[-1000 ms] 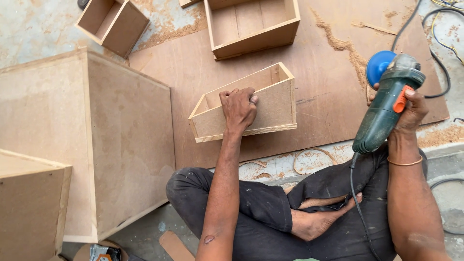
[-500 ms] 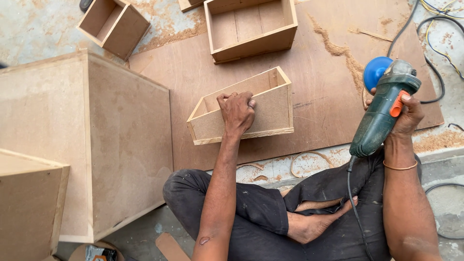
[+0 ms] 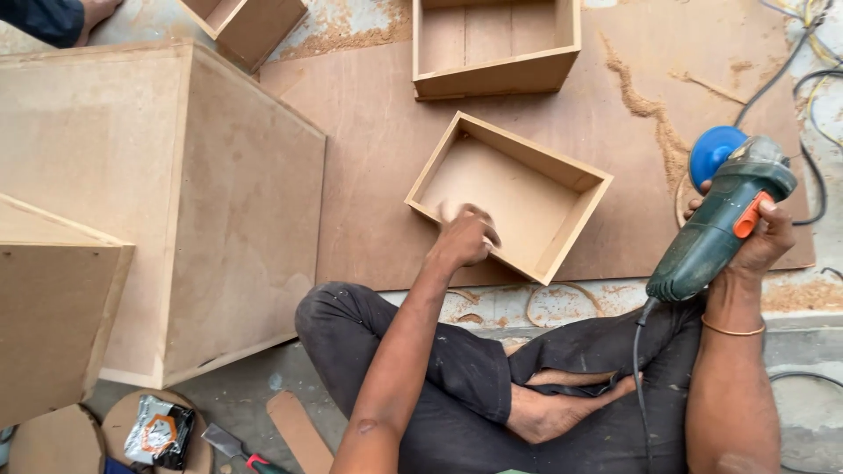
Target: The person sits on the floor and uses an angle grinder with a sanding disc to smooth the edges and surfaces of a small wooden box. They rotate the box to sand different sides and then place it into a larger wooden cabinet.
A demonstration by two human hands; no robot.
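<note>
Seated cross-legged at edge of brown plywood sheet. Left hand closed over near rim of small open wooden box, fingers curled inside, thumb side outside the wall. Box lying flat on the sheet, open side up, turned at an angle to the sheet's edge. Right hand wrapped fully round body of green angle grinder, held clear of the sheet, blue disc pointing away, orange switch under the fingers, black cord hanging down across the lap. Second open box beyond, near top edge. Large fibreboard cabinet at left, well apart from the small box. Sawdust trail on the sheet between second box and grinder. Another person's dark sleeve at top left corner.
</note>
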